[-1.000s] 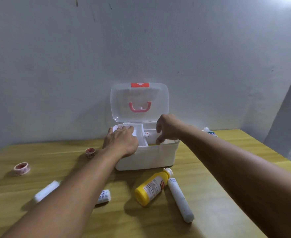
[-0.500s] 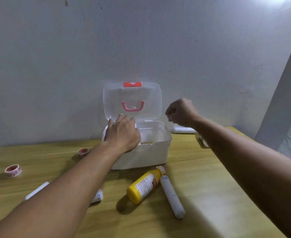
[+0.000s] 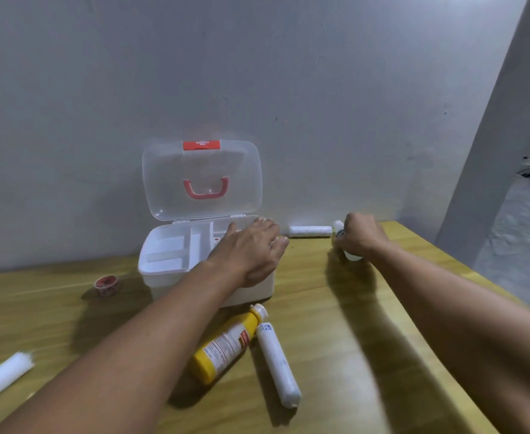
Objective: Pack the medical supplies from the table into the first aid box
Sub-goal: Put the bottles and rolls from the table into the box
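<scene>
First aid box (image 3: 176,264) stands open at table (image 3: 335,324) centre, left hand (image 3: 251,252) spread flat on its 3 o'clock rim. At 2 o'clock, right hand (image 3: 359,238) is closed around a small white bottle (image 3: 340,230); yellow bottle (image 3: 226,346) lies at 6 o'clock.

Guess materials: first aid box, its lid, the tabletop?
First aid box: looks like opaque white moulded plastic, smooth, with rounded corners and moulded dividers. Lid: clear, slightly frosted plastic; the wall shows through, with glints along the rim; red handle, likely plastic too. Tabletop: yellowish wood grain, satin sheen; solid wood or laminate, can't tell.
</scene>
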Demonstrator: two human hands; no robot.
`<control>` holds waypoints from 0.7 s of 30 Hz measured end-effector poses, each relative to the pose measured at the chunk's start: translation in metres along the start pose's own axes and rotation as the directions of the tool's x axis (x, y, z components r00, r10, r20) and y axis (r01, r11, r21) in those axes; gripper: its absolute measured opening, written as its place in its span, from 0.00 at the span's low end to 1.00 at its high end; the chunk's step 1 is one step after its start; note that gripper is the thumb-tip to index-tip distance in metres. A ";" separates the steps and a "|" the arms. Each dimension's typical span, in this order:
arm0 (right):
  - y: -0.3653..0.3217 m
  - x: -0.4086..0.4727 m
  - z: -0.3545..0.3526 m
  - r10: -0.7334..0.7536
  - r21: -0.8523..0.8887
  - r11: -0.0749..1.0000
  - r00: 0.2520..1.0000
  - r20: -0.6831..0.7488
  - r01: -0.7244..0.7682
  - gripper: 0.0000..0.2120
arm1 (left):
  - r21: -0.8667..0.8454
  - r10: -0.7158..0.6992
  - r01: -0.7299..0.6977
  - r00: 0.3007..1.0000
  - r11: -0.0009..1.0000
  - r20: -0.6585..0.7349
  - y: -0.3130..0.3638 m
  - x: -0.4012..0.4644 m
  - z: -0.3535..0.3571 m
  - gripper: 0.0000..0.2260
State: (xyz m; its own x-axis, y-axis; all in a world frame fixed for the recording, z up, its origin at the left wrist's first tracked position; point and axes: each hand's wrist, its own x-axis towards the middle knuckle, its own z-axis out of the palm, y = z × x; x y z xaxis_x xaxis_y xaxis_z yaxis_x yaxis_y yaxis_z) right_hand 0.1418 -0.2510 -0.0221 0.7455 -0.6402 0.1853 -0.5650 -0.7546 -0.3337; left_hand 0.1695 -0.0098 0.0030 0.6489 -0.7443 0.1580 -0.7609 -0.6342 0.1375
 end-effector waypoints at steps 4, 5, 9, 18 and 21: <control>0.002 -0.001 -0.003 0.083 0.039 0.996 0.997 0.002 -0.083 0.13 | -0.002 -0.001 0.001 1.000 1.000 -0.005 -0.002 0.001 0.003 0.24; 0.001 -0.002 -0.005 0.117 0.064 0.991 0.993 0.015 -0.118 0.13 | 0.001 -0.003 0.003 1.000 1.000 -0.003 -0.003 0.001 0.003 0.25; -0.002 -0.009 -0.014 0.280 0.295 0.907 0.954 0.109 -0.300 0.13 | 0.035 0.012 -0.011 0.999 0.999 -0.038 -0.002 0.001 0.004 0.25; -0.034 -0.044 -0.058 -0.102 0.863 0.379 0.912 0.398 -0.334 0.13 | -0.139 -0.145 0.100 0.920 0.985 -0.365 -0.032 -0.024 -0.021 0.14; -0.063 -0.057 -0.079 -0.283 0.919 0.335 0.908 0.310 -0.209 0.12 | -0.167 -0.290 0.248 0.903 0.954 -0.317 -0.052 -0.038 -0.028 0.14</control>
State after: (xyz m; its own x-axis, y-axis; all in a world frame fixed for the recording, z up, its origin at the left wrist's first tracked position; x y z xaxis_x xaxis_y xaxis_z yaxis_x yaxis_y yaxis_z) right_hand 0.1066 -0.1786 0.0611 0.9462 -0.3227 -0.0236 -0.0203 0.0137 -0.9997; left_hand 0.1847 0.0570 0.0173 0.8073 -0.4213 0.4132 -0.5647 -0.7546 0.3340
